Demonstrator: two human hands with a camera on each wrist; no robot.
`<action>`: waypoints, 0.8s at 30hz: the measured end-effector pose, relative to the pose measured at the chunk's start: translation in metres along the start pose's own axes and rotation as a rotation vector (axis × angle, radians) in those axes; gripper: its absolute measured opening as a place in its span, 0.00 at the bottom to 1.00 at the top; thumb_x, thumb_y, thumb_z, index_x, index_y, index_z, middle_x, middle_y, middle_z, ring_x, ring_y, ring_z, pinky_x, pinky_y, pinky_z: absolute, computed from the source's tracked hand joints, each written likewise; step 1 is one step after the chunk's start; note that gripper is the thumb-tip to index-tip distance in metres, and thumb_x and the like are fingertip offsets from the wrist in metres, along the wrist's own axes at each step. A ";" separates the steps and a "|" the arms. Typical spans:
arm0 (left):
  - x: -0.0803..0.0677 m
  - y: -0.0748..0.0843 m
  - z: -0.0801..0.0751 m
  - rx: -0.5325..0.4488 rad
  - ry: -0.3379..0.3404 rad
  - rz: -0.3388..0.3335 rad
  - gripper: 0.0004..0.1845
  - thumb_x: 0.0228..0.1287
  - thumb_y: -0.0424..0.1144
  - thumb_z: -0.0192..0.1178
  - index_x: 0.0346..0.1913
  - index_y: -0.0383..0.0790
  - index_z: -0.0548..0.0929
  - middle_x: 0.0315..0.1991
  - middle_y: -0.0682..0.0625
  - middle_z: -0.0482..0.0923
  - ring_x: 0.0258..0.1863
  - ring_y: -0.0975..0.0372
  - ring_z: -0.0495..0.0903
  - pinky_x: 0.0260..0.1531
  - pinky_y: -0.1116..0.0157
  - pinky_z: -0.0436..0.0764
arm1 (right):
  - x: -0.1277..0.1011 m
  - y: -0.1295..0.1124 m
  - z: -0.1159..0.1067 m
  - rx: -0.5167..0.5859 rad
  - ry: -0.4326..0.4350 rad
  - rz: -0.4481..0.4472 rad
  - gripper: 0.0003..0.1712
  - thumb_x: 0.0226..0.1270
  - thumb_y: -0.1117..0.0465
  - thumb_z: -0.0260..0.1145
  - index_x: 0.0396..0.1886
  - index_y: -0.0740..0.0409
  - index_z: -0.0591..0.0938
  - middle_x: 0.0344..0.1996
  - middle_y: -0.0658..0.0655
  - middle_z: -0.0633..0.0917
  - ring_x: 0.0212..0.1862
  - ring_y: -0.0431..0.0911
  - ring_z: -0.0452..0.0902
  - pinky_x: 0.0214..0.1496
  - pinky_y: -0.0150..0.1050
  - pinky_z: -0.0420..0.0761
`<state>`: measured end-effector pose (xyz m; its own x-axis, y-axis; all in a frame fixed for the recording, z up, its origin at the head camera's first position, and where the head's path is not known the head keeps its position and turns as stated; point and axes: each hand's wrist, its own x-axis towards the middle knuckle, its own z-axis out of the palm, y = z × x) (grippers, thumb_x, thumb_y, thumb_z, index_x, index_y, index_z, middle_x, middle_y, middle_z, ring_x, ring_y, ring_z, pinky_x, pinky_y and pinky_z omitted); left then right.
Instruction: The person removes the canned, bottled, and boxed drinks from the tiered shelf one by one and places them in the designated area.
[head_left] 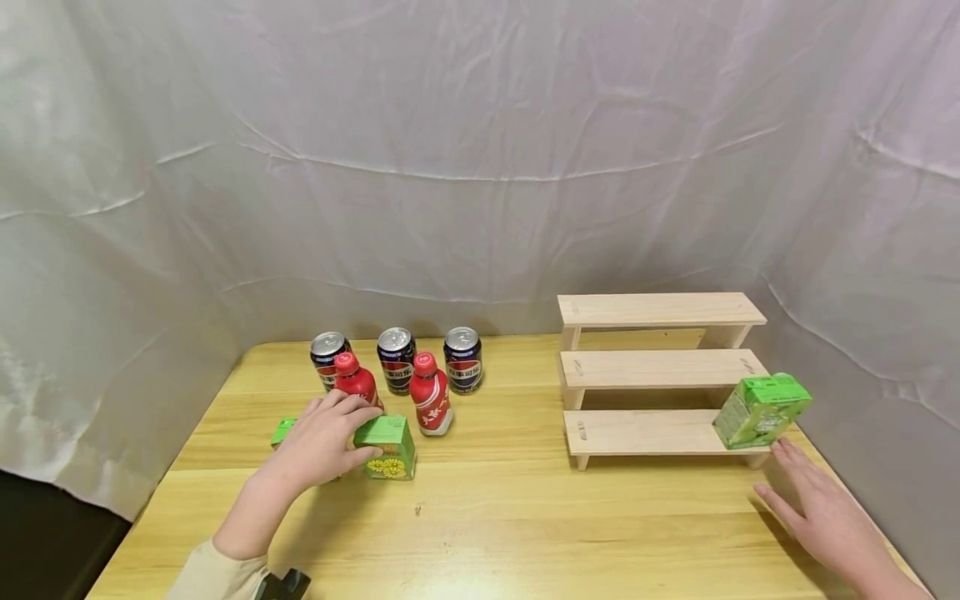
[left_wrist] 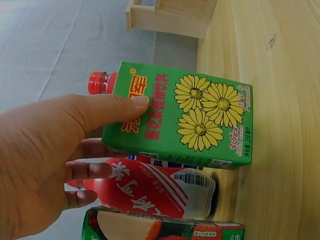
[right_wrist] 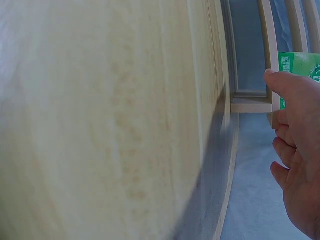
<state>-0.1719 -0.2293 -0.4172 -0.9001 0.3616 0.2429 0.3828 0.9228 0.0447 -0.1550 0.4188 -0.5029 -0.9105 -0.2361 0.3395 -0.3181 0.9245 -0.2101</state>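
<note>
We are working at a wooden tabletop (head_left: 525, 517) backed by white cloth (head_left: 480, 167), our left hand (head_left: 322, 442) gripping a green carton (head_left: 390, 446), our right hand (head_left: 825, 517) lying open, holding nothing.

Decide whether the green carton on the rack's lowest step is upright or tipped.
Tipped. The green carton leans on the wooden rack's bottom step, one lower corner raised; the right hand lies apart.

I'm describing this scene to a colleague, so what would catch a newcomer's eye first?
The three-step pale wooden rack at the table's right, with a green drink carton on the right end of its lowest step. At left, the left hand grips a green carton printed with yellow flowers, before red bottles and dark cans.
</note>
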 end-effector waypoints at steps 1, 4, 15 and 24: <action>0.000 0.001 0.000 -0.001 0.005 -0.002 0.29 0.48 0.57 0.73 0.53 0.47 0.84 0.49 0.53 0.81 0.49 0.57 0.71 0.45 0.54 0.71 | 0.000 0.000 0.000 0.000 0.000 0.000 0.41 0.70 0.53 0.62 0.71 0.76 0.59 0.71 0.77 0.58 0.79 0.48 0.33 0.72 0.24 0.23; 0.001 0.003 -0.002 -0.001 0.025 -0.001 0.29 0.48 0.57 0.72 0.53 0.48 0.84 0.49 0.53 0.81 0.50 0.57 0.72 0.46 0.53 0.71 | 0.000 -0.001 -0.001 -0.004 0.008 -0.004 0.41 0.70 0.53 0.62 0.71 0.74 0.58 0.71 0.76 0.58 0.79 0.43 0.31 0.72 0.24 0.23; 0.005 0.019 -0.022 -0.022 0.139 0.059 0.28 0.51 0.59 0.71 0.54 0.51 0.83 0.50 0.53 0.81 0.52 0.57 0.72 0.49 0.54 0.71 | 0.001 -0.001 -0.001 0.003 0.010 0.000 0.42 0.69 0.53 0.63 0.73 0.72 0.57 0.72 0.74 0.58 0.78 0.38 0.29 0.72 0.22 0.23; 0.021 0.043 -0.039 -0.052 0.295 0.131 0.25 0.53 0.56 0.70 0.53 0.50 0.83 0.49 0.52 0.81 0.50 0.55 0.74 0.48 0.55 0.71 | 0.001 0.000 -0.001 0.003 0.008 -0.001 0.42 0.69 0.53 0.62 0.72 0.74 0.58 0.71 0.76 0.59 0.79 0.57 0.40 0.72 0.23 0.23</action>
<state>-0.1665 -0.1874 -0.3719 -0.7462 0.4154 0.5202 0.5084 0.8601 0.0425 -0.1552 0.4185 -0.5020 -0.9079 -0.2350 0.3470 -0.3203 0.9231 -0.2128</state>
